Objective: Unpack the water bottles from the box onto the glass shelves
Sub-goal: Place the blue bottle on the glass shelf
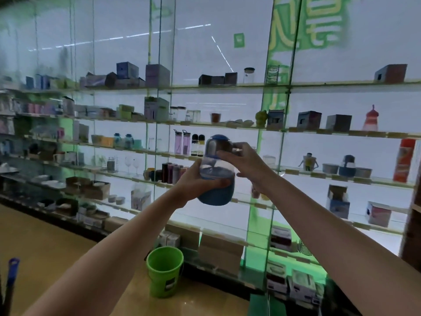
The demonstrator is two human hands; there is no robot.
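Observation:
A clear water bottle (216, 172) with a blue lid and a blue sleeve round its base is held up in front of the glass shelves (303, 173). My left hand (196, 181) grips its lower body from the left. My right hand (245, 161) holds its upper part near the lid from the right. The bottle tilts slightly left. A similar blue-based bottle (347, 166) stands on the shelf to the right. The box is not in view.
Backlit glass shelves carry boxes, jars, pink bottles (182, 142), glasses and bowls. A green bucket (165, 269) stands on the floor below my arms. Cartons (221, 249) line the bottom shelf. A blue-tipped handle (11, 277) rises at the lower left.

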